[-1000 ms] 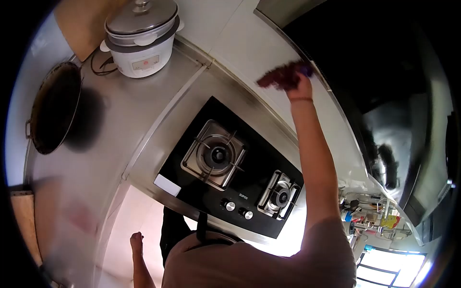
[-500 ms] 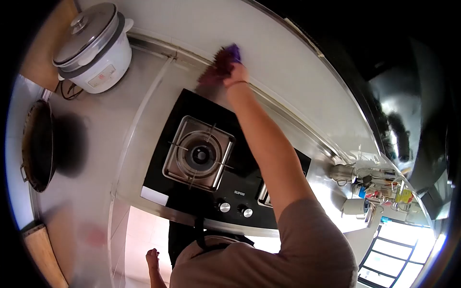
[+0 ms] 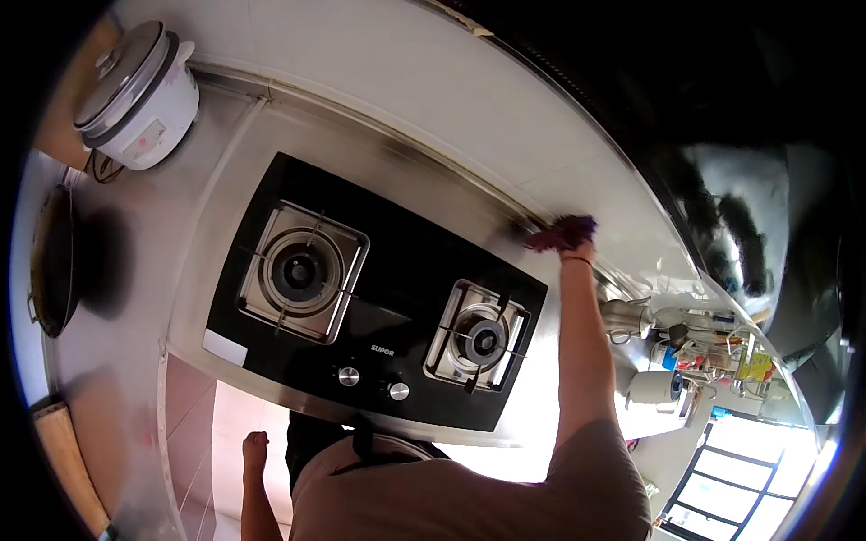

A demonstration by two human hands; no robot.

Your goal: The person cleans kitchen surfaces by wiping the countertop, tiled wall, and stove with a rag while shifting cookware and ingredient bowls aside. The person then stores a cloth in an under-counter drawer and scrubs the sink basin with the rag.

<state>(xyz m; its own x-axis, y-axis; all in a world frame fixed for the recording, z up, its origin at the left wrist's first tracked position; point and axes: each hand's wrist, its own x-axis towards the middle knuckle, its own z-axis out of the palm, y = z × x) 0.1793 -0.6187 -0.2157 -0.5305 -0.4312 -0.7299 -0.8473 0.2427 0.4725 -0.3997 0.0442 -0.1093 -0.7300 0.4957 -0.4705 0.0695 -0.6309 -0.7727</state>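
Note:
A dark red and purple cloth (image 3: 561, 233) is gripped by my right hand (image 3: 580, 251), my arm stretched out past the right end of the stove. The cloth lies against the bottom of the wall, where it meets the steel counter. My left hand (image 3: 255, 447) hangs low beside my body, off the counter's front edge, with its fingers curled and nothing seen in it. Between my arms is the black gas stove (image 3: 397, 261), with a large burner (image 3: 299, 270) on the left and a smaller one (image 3: 481, 340) on the right.
A white rice cooker (image 3: 149, 122) stands at the back left. Below it, a dark pan (image 3: 54, 261) leans at the left wall. Metal jugs (image 3: 626, 317) and a rack of utensils (image 3: 722, 347) are at the right. The black range hood (image 3: 722, 216) hangs at the upper right.
My right hand moved from the wall down to the counter behind the stove, then rightward along the wall's foot with the cloth. The view has shifted too. My left hand stays low.

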